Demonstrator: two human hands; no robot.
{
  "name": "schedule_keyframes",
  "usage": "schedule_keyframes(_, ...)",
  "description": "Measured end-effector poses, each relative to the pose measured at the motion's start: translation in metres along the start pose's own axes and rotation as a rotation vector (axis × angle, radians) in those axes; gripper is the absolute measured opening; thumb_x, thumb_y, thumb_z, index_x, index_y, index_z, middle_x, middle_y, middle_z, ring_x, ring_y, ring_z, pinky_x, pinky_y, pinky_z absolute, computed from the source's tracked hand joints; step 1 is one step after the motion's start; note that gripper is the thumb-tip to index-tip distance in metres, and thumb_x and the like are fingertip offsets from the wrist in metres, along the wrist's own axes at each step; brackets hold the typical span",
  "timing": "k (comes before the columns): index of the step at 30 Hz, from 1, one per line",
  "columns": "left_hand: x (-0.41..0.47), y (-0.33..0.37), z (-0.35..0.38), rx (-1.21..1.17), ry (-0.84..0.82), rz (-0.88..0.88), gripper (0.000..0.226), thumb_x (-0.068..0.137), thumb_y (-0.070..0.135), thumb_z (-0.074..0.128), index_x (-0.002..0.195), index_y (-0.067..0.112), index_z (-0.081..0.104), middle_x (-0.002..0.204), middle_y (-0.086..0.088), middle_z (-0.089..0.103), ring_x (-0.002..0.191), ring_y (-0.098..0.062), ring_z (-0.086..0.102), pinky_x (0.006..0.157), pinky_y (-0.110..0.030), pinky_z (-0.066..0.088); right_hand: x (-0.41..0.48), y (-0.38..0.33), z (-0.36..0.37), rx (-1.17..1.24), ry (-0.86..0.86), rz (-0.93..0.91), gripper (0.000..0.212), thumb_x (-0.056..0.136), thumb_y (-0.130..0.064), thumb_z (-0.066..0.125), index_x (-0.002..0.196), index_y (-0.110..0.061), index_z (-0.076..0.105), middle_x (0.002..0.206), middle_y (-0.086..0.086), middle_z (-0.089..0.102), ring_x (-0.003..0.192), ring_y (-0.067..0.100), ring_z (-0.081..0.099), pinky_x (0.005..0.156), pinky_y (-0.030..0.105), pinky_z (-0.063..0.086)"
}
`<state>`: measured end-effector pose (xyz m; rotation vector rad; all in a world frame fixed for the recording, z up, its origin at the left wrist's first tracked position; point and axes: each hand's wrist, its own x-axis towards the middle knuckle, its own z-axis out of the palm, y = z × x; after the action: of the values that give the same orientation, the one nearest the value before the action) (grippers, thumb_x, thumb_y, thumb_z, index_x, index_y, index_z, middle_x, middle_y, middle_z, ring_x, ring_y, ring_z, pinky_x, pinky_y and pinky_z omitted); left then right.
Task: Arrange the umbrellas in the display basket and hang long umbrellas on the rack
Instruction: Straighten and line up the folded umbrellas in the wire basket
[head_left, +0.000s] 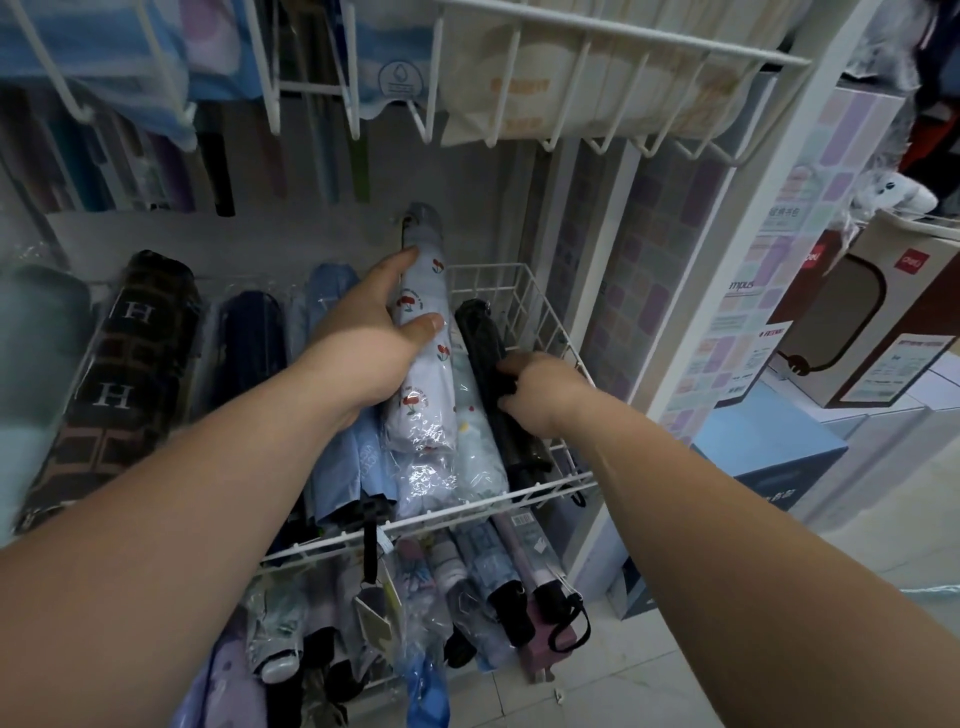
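Note:
A white wire display basket (524, 291) holds several folded umbrellas in clear sleeves. My left hand (371, 332) grips a pale cherry-print umbrella (423, 374) lying lengthwise in the basket, thumb over its top. My right hand (540, 395) curls round a black folded umbrella (480, 338) along the basket's right wall. To the left lie a light blue umbrella (332, 291), a navy umbrella (249, 338) and a brown umbrella with H letters (119, 374). Long umbrellas (218, 171) hang at the back under the upper rack.
A lower wire basket (322, 551) holds more folded umbrellas with black handles. An upper white wire rack (623, 36) carries packaged goods overhead. A white shelf post (727, 291), boxed products (883, 322) and a blue box (769, 457) stand to the right on the tiled floor.

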<state>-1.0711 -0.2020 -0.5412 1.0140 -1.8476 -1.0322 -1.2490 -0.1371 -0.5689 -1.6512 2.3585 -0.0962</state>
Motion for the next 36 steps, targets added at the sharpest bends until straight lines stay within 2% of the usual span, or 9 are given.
schedule_keyframes(5,0.000,0.009,0.005,0.123,-0.026,-0.013,0.065,0.094,0.022,0.069,0.150,0.039,0.042,0.148,0.006,0.050,0.114,-0.007,0.050,0.096,-0.018,0.039,-0.007,0.006,0.006,0.150,-0.017,0.004,0.054,0.102,-0.019,0.046,0.155,-0.022,0.034,0.154,0.012,0.044,0.135,0.031,0.048,0.105,0.031,0.044)
schedule_keyframes(12,0.004,0.030,0.031,0.134,-0.083,-0.029,0.062,0.086,0.021,0.078,0.140,0.039,0.054,0.138,0.002,0.059,0.118,-0.015,0.060,0.102,-0.025,0.047,-0.048,0.022,0.005,0.531,0.583,-0.060,0.042,0.101,-0.012,0.047,0.142,-0.014,0.055,0.138,0.008,0.061,0.127,0.024,0.056,0.100,0.022,0.039)
schedule_keyframes(18,0.003,0.016,0.093,-0.069,-0.133,-0.176,0.061,0.087,0.016,0.077,0.143,0.025,0.053,0.134,-0.004,0.062,0.109,-0.019,0.065,0.095,-0.029,0.053,-0.062,0.029,0.014,0.780,0.589,-0.076,0.043,0.106,-0.020,0.043,0.148,-0.014,0.047,0.148,0.003,0.053,0.136,0.017,0.047,0.113,0.029,0.036)
schedule_keyframes(22,0.004,0.012,0.115,-0.184,-0.227,-0.302,0.064,0.095,0.018,0.062,0.151,0.037,0.038,0.138,-0.006,0.060,0.104,-0.022,0.067,0.080,-0.034,0.060,-0.062,0.031,0.004,0.849,0.497,-0.035,0.038,0.105,-0.018,0.044,0.142,-0.015,0.053,0.135,0.000,0.059,0.127,0.015,0.051,0.099,0.019,0.036)
schedule_keyframes(24,0.005,0.013,0.116,-0.242,-0.315,-0.349,0.073,0.094,0.010,0.055,0.155,0.037,0.027,0.132,-0.010,0.062,0.094,-0.023,0.068,0.074,-0.039,0.062,-0.061,0.032,0.003,0.804,0.440,-0.036,0.033,0.102,-0.013,0.045,0.133,-0.014,0.058,0.127,0.001,0.063,0.120,0.020,0.056,0.098,0.029,0.044)
schedule_keyframes(26,0.005,0.010,0.113,-0.064,-0.350,-0.257,0.083,0.088,0.009,0.065,0.157,0.032,0.024,0.121,-0.013,0.066,0.091,-0.022,0.067,0.079,-0.038,0.061,-0.059,0.035,0.004,0.751,0.404,-0.031,0.036,0.099,-0.009,0.045,0.133,-0.012,0.058,0.130,0.010,0.063,0.120,0.028,0.057,0.102,0.042,0.046)
schedule_keyframes(29,0.012,0.001,0.102,0.449,-0.384,-0.029,0.092,0.076,0.032,0.083,0.154,0.033,0.035,0.142,-0.007,0.054,0.119,-0.022,0.058,0.100,-0.031,0.049,-0.060,0.038,0.003,0.701,0.367,-0.032,0.048,0.101,-0.007,0.044,0.148,-0.013,0.046,0.151,0.008,0.049,0.137,0.025,0.046,0.114,0.034,0.037)
schedule_keyframes(32,0.015,-0.003,0.096,0.719,-0.426,0.085,0.081,0.077,0.062,0.072,0.149,0.048,0.038,0.151,-0.001,0.040,0.137,-0.027,0.041,0.110,-0.037,0.039,-0.062,0.039,0.002,0.706,0.366,-0.054,0.047,0.103,-0.007,0.043,0.150,-0.013,0.044,0.154,0.004,0.046,0.141,0.019,0.041,0.103,0.015,0.029)
schedule_keyframes(36,0.012,-0.011,0.098,0.891,-0.496,0.141,0.073,0.088,0.072,0.049,0.152,0.055,0.020,0.168,0.008,0.010,0.153,-0.028,0.013,0.120,-0.049,0.014,-0.069,0.037,0.011,0.596,0.421,-0.085,0.046,0.103,-0.005,0.043,0.148,-0.013,0.047,0.150,0.006,0.048,0.137,0.019,0.044,0.095,0.006,0.025)
